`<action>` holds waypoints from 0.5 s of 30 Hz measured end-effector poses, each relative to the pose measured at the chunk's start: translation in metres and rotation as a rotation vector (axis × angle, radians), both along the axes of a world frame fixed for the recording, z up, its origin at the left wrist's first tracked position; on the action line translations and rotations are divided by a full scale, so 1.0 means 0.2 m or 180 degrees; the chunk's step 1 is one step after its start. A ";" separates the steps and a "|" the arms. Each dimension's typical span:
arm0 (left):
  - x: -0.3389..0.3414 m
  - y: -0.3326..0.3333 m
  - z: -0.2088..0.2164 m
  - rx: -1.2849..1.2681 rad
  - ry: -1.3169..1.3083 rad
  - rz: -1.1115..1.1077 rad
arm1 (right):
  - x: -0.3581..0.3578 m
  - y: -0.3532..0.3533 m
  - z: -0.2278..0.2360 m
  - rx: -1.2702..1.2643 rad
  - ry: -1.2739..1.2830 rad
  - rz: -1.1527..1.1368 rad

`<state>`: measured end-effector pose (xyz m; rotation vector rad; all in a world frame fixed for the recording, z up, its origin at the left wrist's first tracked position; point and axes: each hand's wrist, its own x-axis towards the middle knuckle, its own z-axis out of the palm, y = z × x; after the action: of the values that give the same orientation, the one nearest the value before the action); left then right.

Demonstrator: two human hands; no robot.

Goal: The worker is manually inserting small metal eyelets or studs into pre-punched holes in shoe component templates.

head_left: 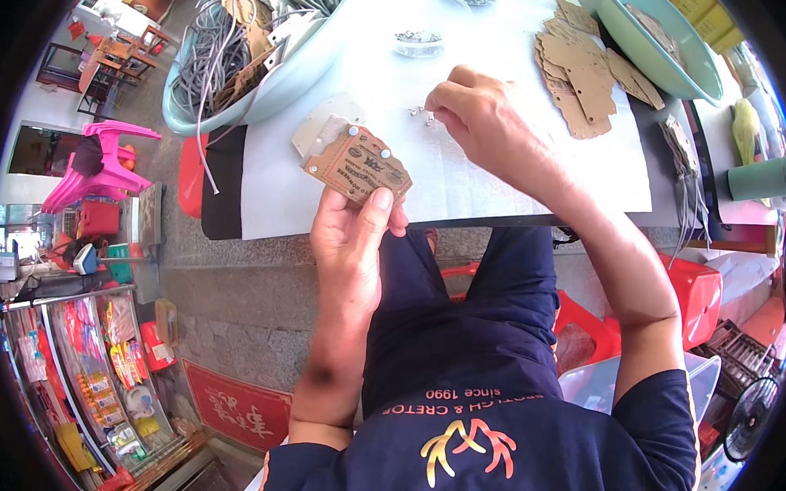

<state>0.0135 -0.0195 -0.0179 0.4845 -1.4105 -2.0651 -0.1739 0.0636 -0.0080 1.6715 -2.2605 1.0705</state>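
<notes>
My left hand [352, 235] holds a stack of brown cardboard tags [358, 164] at the near edge of the white table [465, 170], thumb pressed on the top tag. Two small metal rivets show on that tag's upper end, and a grey card sticks out behind it. My right hand [477, 114] rests on the table farther in, fingers pinched over small metal fasteners [421, 115] lying loose on the white surface.
A pale blue basin [269, 90] with grey cords and tags stands at the table's left. A pile of brown tags [581, 75] and a second basin [668, 47] lie at the right. A small clear dish of fasteners [417, 43] sits farther back. Red stools are below the table.
</notes>
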 end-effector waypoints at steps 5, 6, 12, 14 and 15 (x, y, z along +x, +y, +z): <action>0.01 -0.01 -0.02 0.0046 0.0034 -0.0061 | -0.01 -0.03 0.05 0.0789 0.0490 0.0030; 0.01 -0.01 -0.02 0.0050 0.0034 -0.0058 | -0.02 -0.03 0.05 0.0793 0.0490 0.0033; 0.00 -0.02 -0.03 0.0134 0.0064 -0.0033 | -0.02 -0.05 0.07 0.0932 0.0657 -0.0078; 0.00 -0.02 -0.02 0.0156 0.0136 -0.0045 | -0.03 -0.04 0.08 0.0771 0.0602 -0.0027; 0.00 -0.02 -0.01 0.0157 0.0131 -0.0036 | -0.03 -0.03 0.08 0.0771 0.0598 -0.0019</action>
<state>0.0134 -0.0237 -0.0205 0.4524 -1.3444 -2.1112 -0.1793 0.0578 0.0074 1.7660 -2.3443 0.6269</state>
